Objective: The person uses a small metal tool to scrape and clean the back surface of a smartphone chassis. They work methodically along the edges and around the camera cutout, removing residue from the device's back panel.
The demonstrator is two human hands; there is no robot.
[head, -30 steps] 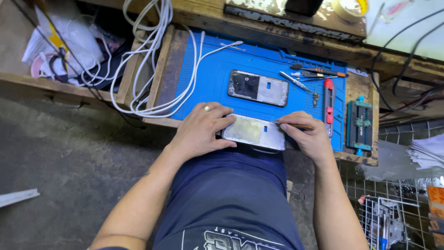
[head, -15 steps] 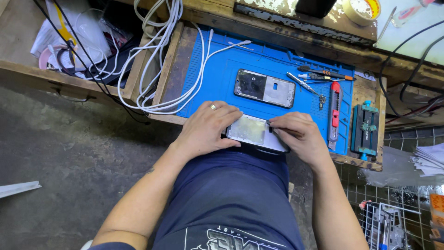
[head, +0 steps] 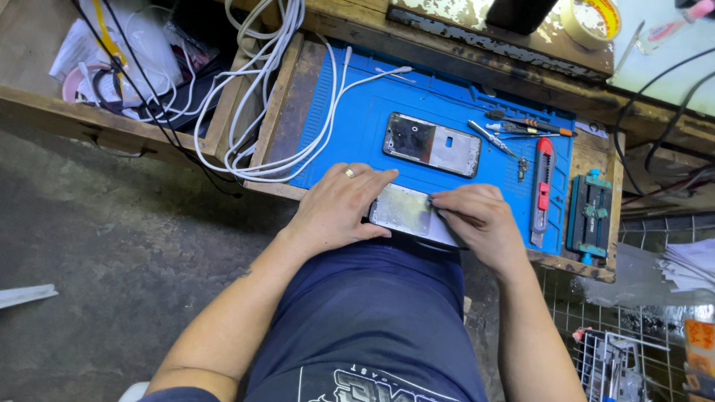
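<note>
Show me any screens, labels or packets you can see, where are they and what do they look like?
Phone screen panel: front edge of the blue mat, between the left hand and right hand; flat silvery rectangle.
Opened phone body: mid-mat; dark and grey rectangle.
Tape roll: top right; yellow ring with a red label.
Orange packet: right edge; partly cut off.

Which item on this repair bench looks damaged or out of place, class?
The opened phone on the blue mat lies with its back cover off, insides exposed. White cables spill in a tangle over the bench's left edge. Both hands work on a separate phone panel.
</note>
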